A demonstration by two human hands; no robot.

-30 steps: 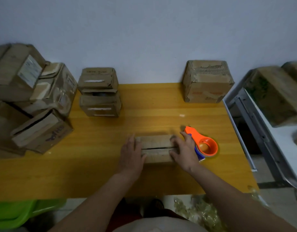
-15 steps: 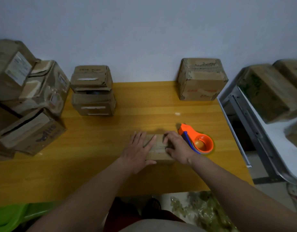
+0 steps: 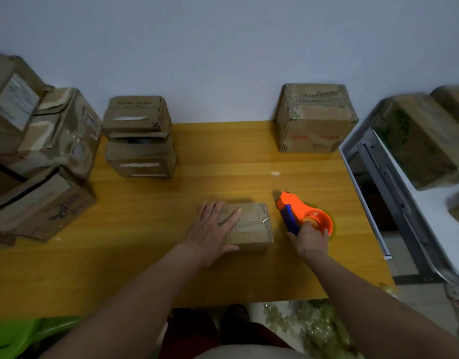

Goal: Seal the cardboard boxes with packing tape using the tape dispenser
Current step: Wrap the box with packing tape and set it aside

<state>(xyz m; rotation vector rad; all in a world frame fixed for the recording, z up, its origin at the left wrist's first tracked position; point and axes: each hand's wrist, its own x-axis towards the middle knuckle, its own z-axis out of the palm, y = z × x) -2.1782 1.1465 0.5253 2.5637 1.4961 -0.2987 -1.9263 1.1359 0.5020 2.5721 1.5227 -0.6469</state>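
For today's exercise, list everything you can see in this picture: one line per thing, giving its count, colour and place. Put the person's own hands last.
small box: one, brown cardboard, near middle of the table, flaps closed.
tape dispenser: one, orange with a blue part, on the table just right of the small box.
stacked boxes: two, brown, one on the other, far left of the table.
far box: one, brown, at the table's far right corner against the wall.
box pile: several, brown, heaped at the left edge.
table: one, yellow wood.
metal rack: one, grey, right of the table, carrying more brown boxes.
left hand: flat on top of the small box.
right hand: on the tape dispenser's near end.
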